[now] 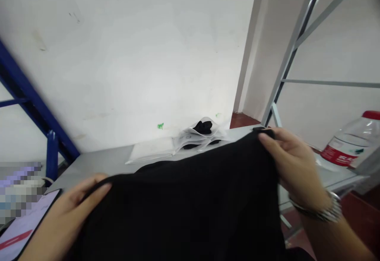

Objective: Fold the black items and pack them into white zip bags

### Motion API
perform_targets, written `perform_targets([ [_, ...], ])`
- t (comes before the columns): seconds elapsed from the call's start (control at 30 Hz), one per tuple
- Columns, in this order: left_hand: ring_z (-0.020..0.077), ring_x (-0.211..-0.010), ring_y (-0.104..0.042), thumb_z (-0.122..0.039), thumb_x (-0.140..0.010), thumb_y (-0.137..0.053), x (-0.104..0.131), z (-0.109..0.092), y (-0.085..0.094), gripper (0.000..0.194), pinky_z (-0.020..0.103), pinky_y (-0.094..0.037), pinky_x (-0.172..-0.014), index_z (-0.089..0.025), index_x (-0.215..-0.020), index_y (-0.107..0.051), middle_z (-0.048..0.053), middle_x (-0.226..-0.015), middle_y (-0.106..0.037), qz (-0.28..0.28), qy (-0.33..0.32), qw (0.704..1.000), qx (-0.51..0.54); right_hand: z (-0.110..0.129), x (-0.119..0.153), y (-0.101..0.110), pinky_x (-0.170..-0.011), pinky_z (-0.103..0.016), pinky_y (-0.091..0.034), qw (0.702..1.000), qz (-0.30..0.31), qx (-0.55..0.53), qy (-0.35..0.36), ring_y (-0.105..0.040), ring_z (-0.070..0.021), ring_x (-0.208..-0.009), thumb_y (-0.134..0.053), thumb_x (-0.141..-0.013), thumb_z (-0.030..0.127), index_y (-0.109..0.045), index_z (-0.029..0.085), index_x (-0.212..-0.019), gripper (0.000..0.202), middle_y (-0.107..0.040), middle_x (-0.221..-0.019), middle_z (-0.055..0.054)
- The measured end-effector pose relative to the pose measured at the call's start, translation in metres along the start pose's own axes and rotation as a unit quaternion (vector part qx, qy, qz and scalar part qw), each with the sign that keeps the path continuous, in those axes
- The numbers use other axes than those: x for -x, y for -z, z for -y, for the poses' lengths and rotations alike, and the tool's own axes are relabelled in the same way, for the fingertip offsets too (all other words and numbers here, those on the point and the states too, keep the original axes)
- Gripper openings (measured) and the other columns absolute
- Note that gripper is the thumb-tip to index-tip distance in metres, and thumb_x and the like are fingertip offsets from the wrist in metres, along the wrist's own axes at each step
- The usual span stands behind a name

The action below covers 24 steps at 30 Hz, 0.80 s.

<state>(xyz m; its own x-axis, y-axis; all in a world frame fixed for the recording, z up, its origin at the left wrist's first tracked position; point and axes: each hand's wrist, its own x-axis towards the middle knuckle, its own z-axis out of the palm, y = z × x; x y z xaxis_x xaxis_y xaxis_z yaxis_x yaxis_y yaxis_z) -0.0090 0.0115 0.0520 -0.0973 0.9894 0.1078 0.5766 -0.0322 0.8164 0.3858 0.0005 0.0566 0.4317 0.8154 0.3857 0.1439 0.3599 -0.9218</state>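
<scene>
Cloth (pixel 190 209), black, hangs between both hands, hiding the near part of the table (pixel 97 160); its lower end runs out of view. At left, the left hand (pixel 78 203) pinches the top edge between thumb and fingers; at right, the right hand (pixel 292 160) grips the other end, higher, so the edge slopes and sags slightly. To hold it well, I'd level the hands and pull evenly outward until that edge runs straight, keeping both pinches firm.

As for room, the phone (pixel 25 223) sits just beside the left wrist, with the blue frame (pixel 38 114) beyond. In the middle, bags (pixel 151 150) lie along the far edge against the wall (pixel 148 55), limiting forward reach. Rightward, the bottle (pixel 344 146) stands past the right hand, so swing wide carefully.
</scene>
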Motion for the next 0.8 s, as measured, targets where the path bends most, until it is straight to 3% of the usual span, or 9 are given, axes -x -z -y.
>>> perform_targets([
  [0.1, 0.0216, -0.066, -0.064, -0.059, -0.07, -0.056, -0.048, 0.01, -0.026, 0.043, 0.026, -0.048, -0.056, -0.02, -0.087, -0.06, -0.002, -0.066, -0.066, 0.009, -0.002, 0.998, -0.067, -0.051, -0.022, -0.029, -0.047, -0.026, -0.046, 0.992, 0.053, 0.091, -0.065, -0.057, -0.0159, -0.055, -0.059, -0.078, 0.048, -0.057, 0.021, -0.095, 0.033, -0.06, -0.064, 0.0],
  [0.2, 0.0228, -0.061, -0.064, -0.049, -0.067, -0.058, -0.088, 0.043, -0.056, 0.035, 0.028, -0.047, -0.055, -0.019, -0.087, -0.055, -0.001, -0.061, -0.065, 0.064, -0.008, 0.989, -0.134, -0.104, -0.025, -0.044, -0.063, -0.033, -0.052, 0.962, 0.144, 0.165, -0.165, -0.063, -0.021, -0.07, -0.061, -0.076, 0.043, -0.048, 0.019, -0.12, 0.052, -0.063, -0.076, -0.003],
  [0.27, 0.0224, -0.06, -0.064, -0.043, -0.069, -0.057, -0.103, 0.063, -0.065, 0.029, 0.029, -0.048, -0.057, -0.02, -0.087, -0.055, -0.001, -0.061, -0.066, 0.076, -0.013, 0.986, -0.15, -0.126, -0.019, -0.045, -0.075, -0.037, -0.051, 0.944, 0.2, 0.203, -0.164, -0.064, -0.0233, -0.081, -0.065, -0.072, 0.035, -0.036, 0.02, -0.134, 0.07, -0.063, -0.085, -0.004],
  [0.33, 0.0231, -0.062, -0.065, -0.04, -0.073, -0.054, -0.11, 0.071, -0.064, 0.025, 0.031, -0.049, -0.06, -0.021, -0.089, -0.056, 0.0, -0.064, -0.067, 0.074, -0.021, 0.983, -0.168, -0.136, -0.013, -0.041, -0.081, -0.04, -0.049, 0.939, 0.223, 0.229, -0.127, -0.063, -0.0244, -0.088, -0.062, -0.074, 0.029, -0.027, 0.023, -0.14, 0.075, -0.063, -0.089, -0.004],
  [0.43, 0.0303, -0.083, -0.065, -0.035, -0.077, -0.05, -0.105, 0.063, -0.059, 0.031, 0.042, -0.047, -0.077, -0.017, -0.101, -0.057, 0.009, -0.084, -0.069, 0.049, -0.038, 0.975, -0.213, -0.14, -0.009, -0.037, -0.084, -0.041, -0.048, 0.938, 0.224, 0.254, -0.079, -0.061, -0.0253, -0.098, -0.054, -0.078, 0.026, -0.028, 0.026, -0.141, 0.068, -0.062, -0.098, -0.006],
  [0.53, 0.036, -0.12, -0.046, -0.036, -0.081, -0.048, -0.083, 0.047, -0.067, 0.042, 0.052, -0.028, -0.102, -0.017, -0.118, -0.056, 0.016, -0.123, -0.058, 0.036, -0.115, 0.956, -0.267, -0.14, -0.014, -0.042, -0.084, -0.042, -0.048, 0.925, 0.229, 0.301, -0.029, -0.06, -0.0261, -0.1, -0.053, -0.079, 0.023, -0.03, 0.022, -0.139, 0.065, -0.059, -0.107, -0.01],
  [0.6, 0.0349, -0.133, -0.03, -0.046, -0.083, -0.048, -0.062, 0.04, -0.08, 0.049, 0.055, -0.016, -0.107, -0.027, -0.128, -0.051, 0.01, -0.141, -0.044, 0.109, -0.182, 0.929, -0.303, -0.139, -0.025, -0.05, -0.085, -0.042, -0.048, 0.915, 0.206, 0.343, 0.058, -0.059, -0.0255, -0.097, -0.05, -0.082, 0.023, -0.034, 0.017, -0.136, 0.056, -0.058, -0.108, -0.012],
  [0.7, 0.0368, -0.139, -0.013, -0.057, -0.082, -0.046, -0.034, 0.037, -0.104, 0.059, 0.065, -0.012, -0.104, -0.042, -0.138, -0.033, 0.002, -0.153, -0.022, 0.235, -0.166, 0.896, -0.337, -0.13, -0.057, -0.068, -0.091, -0.039, -0.044, 0.863, 0.143, 0.429, 0.222, -0.055, -0.0229, -0.102, -0.035, -0.089, 0.015, -0.047, 0.014, -0.124, 0.037, -0.057, -0.109, -0.013],
  [0.8, 0.0408, -0.138, -0.005, -0.057, -0.081, -0.047, -0.023, 0.034, -0.123, 0.064, 0.071, -0.012, -0.099, -0.04, -0.14, -0.029, 0.005, -0.154, -0.012, 0.233, -0.109, 0.892, -0.372, -0.123, -0.1, -0.09, -0.098, -0.035, -0.038, 0.813, 0.132, 0.498, 0.27, -0.049, -0.0212, -0.11, -0.031, -0.087, 0.006, -0.055, 0.013, -0.115, 0.038, -0.056, -0.116, -0.013],
])
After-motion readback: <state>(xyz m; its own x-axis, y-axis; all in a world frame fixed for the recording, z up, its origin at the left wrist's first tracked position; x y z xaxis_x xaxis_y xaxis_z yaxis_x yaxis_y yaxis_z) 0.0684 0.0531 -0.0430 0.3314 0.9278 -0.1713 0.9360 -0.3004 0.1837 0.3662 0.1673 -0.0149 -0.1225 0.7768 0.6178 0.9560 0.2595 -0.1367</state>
